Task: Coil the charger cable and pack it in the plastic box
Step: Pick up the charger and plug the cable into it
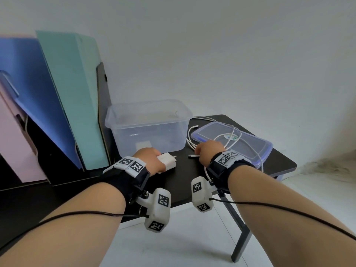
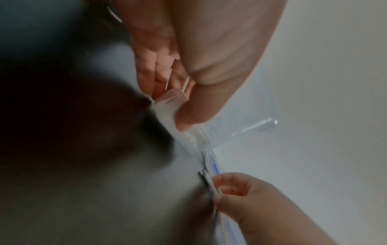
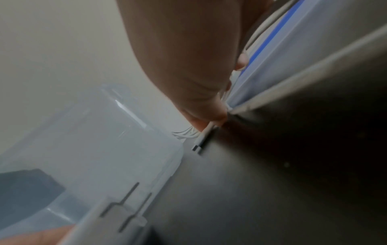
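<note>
My left hand (image 1: 149, 158) grips the white charger plug block (image 1: 169, 161) on the dark table, prongs pointing right; the left wrist view shows the plug block (image 2: 167, 109) between thumb and fingers. My right hand (image 1: 207, 153) pinches the white cable just behind its USB connector (image 1: 192, 156), which the right wrist view shows as the connector (image 3: 200, 142) near the tabletop. The rest of the cable (image 1: 234, 134) lies in loose loops over the blue-rimmed lid (image 1: 256, 149). The clear plastic box (image 1: 148, 128) stands open behind my left hand, nothing visible inside.
The small dark table (image 1: 277, 164) ends close on the right and front, with white floor below. Pink, blue and teal file holders (image 1: 77, 97) stand at the left, beside the box. The lid takes up the table's right half.
</note>
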